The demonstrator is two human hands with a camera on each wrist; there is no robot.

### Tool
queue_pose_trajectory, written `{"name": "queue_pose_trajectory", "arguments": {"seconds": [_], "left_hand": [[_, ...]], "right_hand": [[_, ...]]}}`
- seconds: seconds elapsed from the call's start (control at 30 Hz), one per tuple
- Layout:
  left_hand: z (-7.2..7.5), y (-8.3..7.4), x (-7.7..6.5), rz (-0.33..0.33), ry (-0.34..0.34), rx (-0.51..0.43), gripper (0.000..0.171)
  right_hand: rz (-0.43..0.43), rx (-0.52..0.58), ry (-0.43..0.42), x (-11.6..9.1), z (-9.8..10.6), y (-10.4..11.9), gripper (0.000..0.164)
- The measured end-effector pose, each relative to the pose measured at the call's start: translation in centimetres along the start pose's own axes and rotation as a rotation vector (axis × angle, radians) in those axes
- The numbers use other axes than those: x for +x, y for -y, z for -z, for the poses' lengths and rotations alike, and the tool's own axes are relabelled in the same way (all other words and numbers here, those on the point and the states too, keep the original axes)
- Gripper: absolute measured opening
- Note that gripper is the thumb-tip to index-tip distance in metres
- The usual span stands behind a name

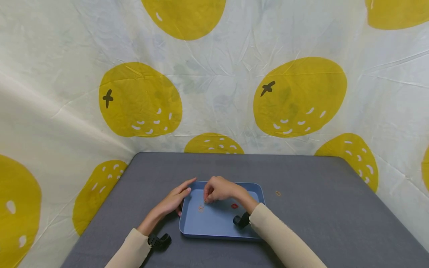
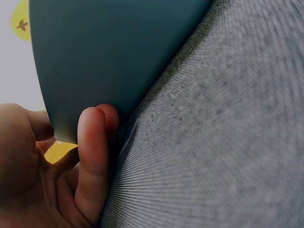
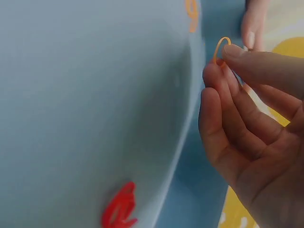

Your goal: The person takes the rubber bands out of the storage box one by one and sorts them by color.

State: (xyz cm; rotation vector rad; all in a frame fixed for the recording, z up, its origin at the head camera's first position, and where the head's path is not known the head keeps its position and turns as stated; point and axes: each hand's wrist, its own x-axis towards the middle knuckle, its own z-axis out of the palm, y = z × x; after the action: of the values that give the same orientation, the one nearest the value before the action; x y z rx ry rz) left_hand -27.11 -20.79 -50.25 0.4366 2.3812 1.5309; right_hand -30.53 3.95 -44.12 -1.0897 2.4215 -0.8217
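Observation:
Over the blue tray (image 1: 218, 227), my right hand (image 1: 218, 189) pinches a thin orange rubber band (image 3: 222, 50) between thumb and fingertips, and its loop sticks up past the thumb. Another orange rubber band (image 1: 201, 209) lies on the tray floor just left of those fingertips. A red rubber band (image 1: 234, 206), bunched up, lies in the tray below my right wrist. At the tray's left side my left hand (image 1: 172, 200) holds the wall, thumb at the rim and lower fingers (image 2: 92, 142) against the outside. Its index finger points toward the far left corner.
One more orange rubber band (image 1: 277, 193) lies on the grey tablecloth (image 1: 318, 208) to the right of the tray. Behind the table hangs a white curtain (image 1: 214, 100) printed with yellow fruit. Black wrist cameras sit on both wrists, the right one over the tray.

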Motion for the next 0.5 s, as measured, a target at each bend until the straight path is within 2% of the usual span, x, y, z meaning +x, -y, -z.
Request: {"name": "queue_pose_trajectory", "arguments": {"seconds": [0.5], "left_hand": [[0.0,-0.1,-0.2,-0.006,0.0,-0.005,0.051]], "right_hand": [[0.022,0.046,-0.084,-2.8,2.7,-0.1,0.007]]}}
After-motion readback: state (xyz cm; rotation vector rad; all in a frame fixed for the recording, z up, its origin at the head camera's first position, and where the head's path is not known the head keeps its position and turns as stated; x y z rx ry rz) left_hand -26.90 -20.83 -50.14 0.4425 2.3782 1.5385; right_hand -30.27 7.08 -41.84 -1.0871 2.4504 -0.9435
